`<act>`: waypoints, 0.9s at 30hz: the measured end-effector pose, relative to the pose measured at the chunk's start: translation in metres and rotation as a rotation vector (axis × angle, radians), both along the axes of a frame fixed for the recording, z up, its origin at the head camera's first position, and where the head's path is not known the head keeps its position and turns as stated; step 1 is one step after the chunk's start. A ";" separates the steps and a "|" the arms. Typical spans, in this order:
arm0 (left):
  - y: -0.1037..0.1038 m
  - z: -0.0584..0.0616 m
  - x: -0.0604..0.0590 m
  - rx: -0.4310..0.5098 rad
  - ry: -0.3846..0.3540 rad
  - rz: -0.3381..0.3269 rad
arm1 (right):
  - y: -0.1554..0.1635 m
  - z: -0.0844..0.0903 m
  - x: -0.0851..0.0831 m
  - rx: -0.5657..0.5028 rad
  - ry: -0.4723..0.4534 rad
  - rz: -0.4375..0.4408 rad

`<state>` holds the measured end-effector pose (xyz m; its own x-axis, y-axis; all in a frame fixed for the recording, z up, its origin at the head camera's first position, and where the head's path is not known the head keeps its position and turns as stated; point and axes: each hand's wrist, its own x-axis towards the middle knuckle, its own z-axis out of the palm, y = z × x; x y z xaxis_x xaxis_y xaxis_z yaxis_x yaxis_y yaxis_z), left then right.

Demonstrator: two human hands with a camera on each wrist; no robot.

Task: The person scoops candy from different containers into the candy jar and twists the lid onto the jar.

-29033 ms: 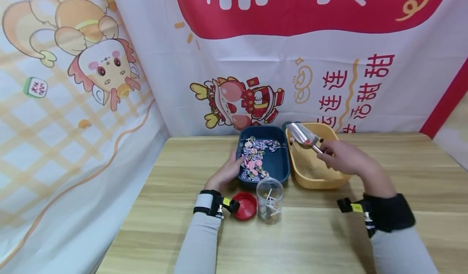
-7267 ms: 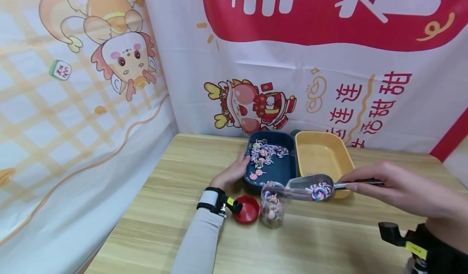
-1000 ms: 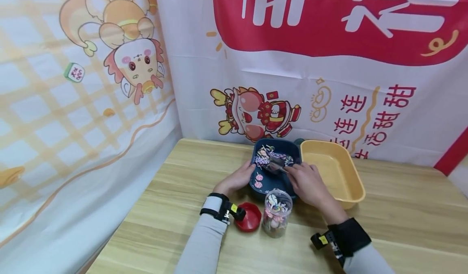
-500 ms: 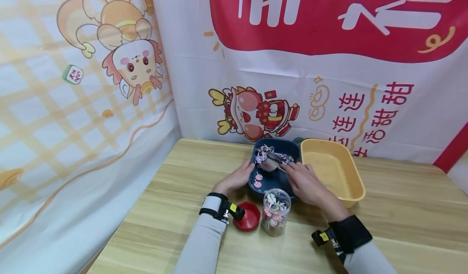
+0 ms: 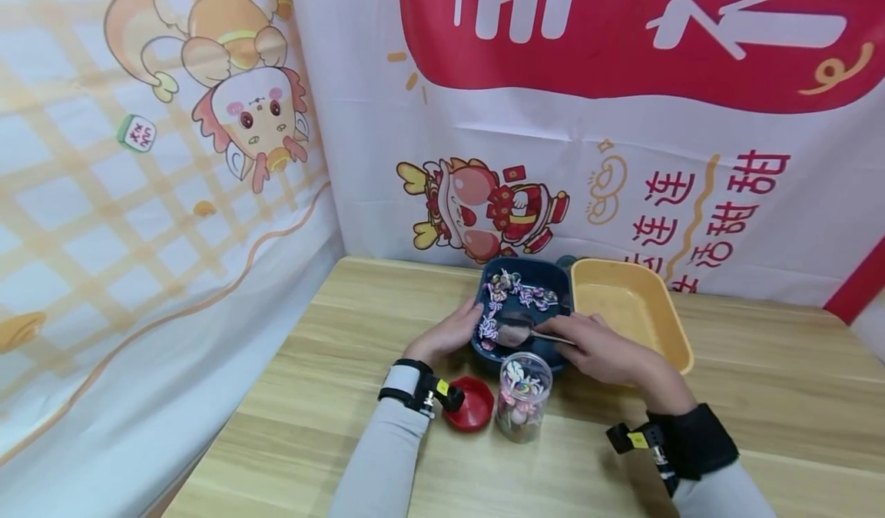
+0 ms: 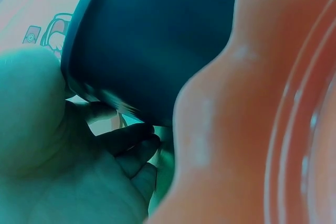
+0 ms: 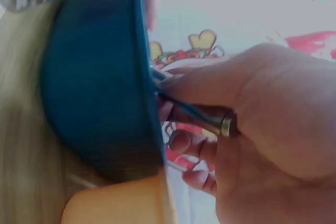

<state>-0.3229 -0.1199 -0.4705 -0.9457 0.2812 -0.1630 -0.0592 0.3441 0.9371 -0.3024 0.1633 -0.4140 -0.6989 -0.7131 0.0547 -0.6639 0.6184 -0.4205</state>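
Observation:
A dark blue tray (image 5: 553, 287) holds several swirl lollipops (image 5: 515, 291). My left hand (image 5: 448, 335) grips its left rim; the left wrist view shows my fingers (image 6: 128, 145) curled under the tray wall (image 6: 157, 40). My right hand (image 5: 598, 346) pinches the handle (image 7: 205, 116) of a metal scoop (image 5: 513, 332). The scoop's bowl lies low in the near end of the blue tray. A clear jar (image 5: 523, 396) with lollipops inside stands open just in front of the tray. Its red lid (image 5: 470, 414) lies to the jar's left.
A yellow tray (image 5: 671, 326) sits against the blue tray's right side and looks empty. Printed cloth backdrops rise behind the wooden table (image 5: 760, 395) and along its left edge.
My right hand has drawn the scoop from the far pile of lollipops back to the near end of the blue tray. My left hand has stayed on the tray's rim.

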 end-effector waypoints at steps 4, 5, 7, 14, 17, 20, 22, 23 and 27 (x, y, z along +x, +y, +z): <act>-0.001 0.001 0.001 0.005 0.001 0.004 | -0.004 0.010 0.006 0.057 0.053 -0.031; -0.001 0.001 0.001 0.004 0.001 0.004 | -0.004 0.012 0.007 0.064 0.065 -0.041; -0.001 0.001 0.001 0.006 -0.004 0.005 | -0.002 0.017 0.008 0.065 0.073 -0.065; 0.002 0.000 -0.001 0.014 -0.015 0.006 | 0.019 0.035 0.009 -0.008 0.115 -0.124; 0.003 0.000 -0.003 0.007 -0.007 0.002 | 0.022 0.045 0.015 -0.022 0.152 -0.141; 0.003 0.000 -0.005 0.005 -0.013 0.008 | 0.017 0.055 0.026 -0.010 0.216 -0.174; 0.003 0.000 -0.005 0.017 -0.029 0.014 | 0.009 0.059 0.033 0.010 0.246 -0.185; 0.003 0.000 -0.006 0.020 -0.033 0.015 | 0.006 0.060 0.036 0.016 0.245 -0.180; 0.002 -0.001 -0.004 0.020 -0.036 0.010 | -0.004 0.055 0.037 0.005 0.178 -0.105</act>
